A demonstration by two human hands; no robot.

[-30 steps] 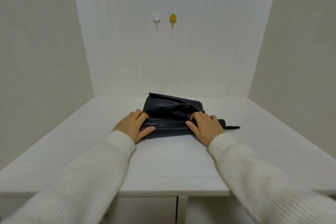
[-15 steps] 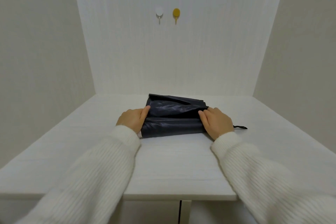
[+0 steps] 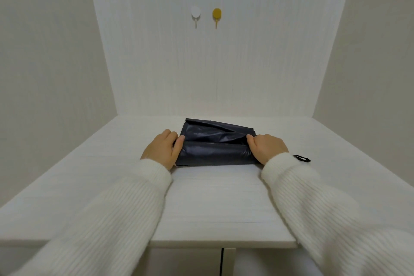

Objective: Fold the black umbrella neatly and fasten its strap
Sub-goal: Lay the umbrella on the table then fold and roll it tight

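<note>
- Nearest, two cream ribbed sleeves point(image 3: 125, 204) reach forward over the white table point(image 3: 215, 204).
- The left hand point(image 3: 162, 151) grips the left end of the black umbrella point(image 3: 215, 149); its thumb lies on top of the cloth, while the other fingers curl round the end and are mostly hidden.
- The right hand point(image 3: 266, 147) grips the right end in the same way, its thumb pressing into the fabric and its fingers wrapped over the far side.
- The umbrella lies crosswise at mid-table between the hands, its near part rolled into a firm bundle, its far panel still loose and creased.
- A small black loop point(image 3: 302, 158) shows just right of the right wrist; whether this is the strap or a wrist cord cannot be told.
- Judged from its sheen, the canopy is thin, light and slippery over stiff ribs; holding both ends and rolling tightly should stop the pleats springing open.
- On the back wall hang a white hook point(image 3: 195, 14) and a yellow hook point(image 3: 216, 14).
</note>
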